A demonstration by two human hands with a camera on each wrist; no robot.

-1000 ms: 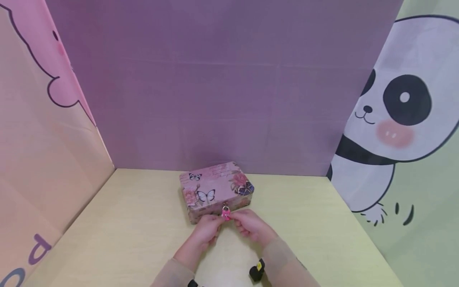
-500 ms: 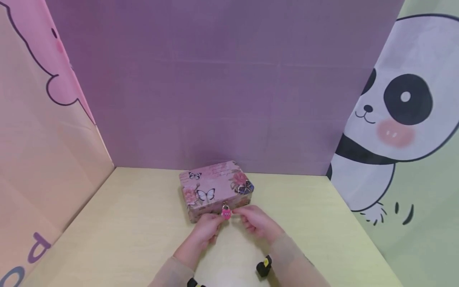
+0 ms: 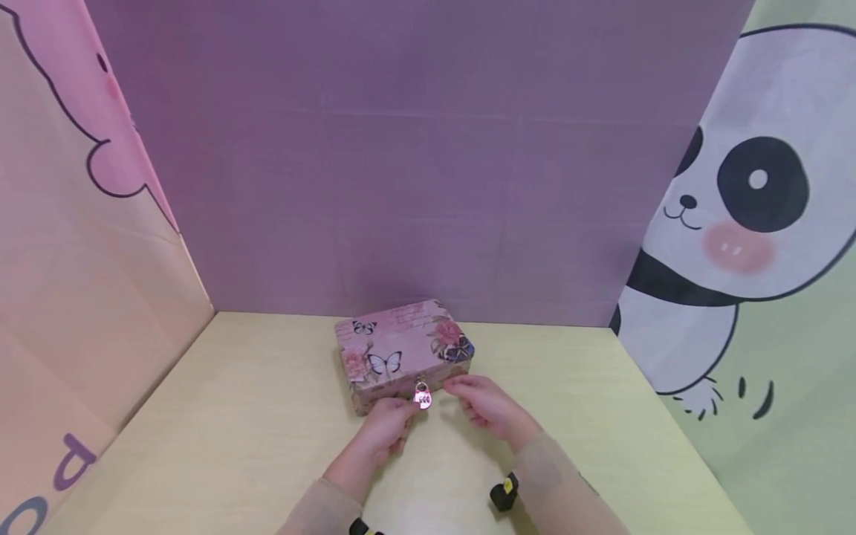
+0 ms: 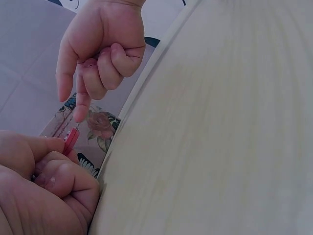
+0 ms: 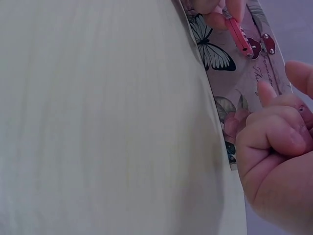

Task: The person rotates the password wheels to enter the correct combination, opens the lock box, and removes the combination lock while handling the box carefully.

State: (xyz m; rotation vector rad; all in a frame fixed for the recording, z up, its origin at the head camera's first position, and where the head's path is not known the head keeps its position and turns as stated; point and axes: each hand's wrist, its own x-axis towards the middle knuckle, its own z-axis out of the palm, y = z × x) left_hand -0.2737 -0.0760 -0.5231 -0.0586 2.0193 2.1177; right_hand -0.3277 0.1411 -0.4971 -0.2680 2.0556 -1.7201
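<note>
A pink combination padlock point(image 3: 423, 399) with small number wheels hangs by its shackle from the front clasp point(image 5: 266, 45) of a pink box point(image 3: 408, 338) printed with butterflies and roses. My left hand point(image 3: 386, 427) pinches the padlock's side between thumb and curled fingers, seen closely in the left wrist view. The right hand point(image 3: 491, 409) is just right of the padlock, apart from it and holding nothing. Its thumb and index finger point(image 4: 82, 107) stretch out with a gap between them, while the other fingers curl toward the palm. The box lid is down.
The box stands on a pale wood-grain table point(image 3: 267, 416), close to the purple back wall point(image 3: 414, 186). Cartoon-printed panels rise at both sides, a panda point(image 3: 756, 208) on the right one. A black wrist-camera piece point(image 3: 504, 494) sits by the right sleeve.
My right hand has let go of the padlock's right side and drawn away to the right. The left hand keeps its pinch; the padlock's face shows brighter now. The box has not moved.
</note>
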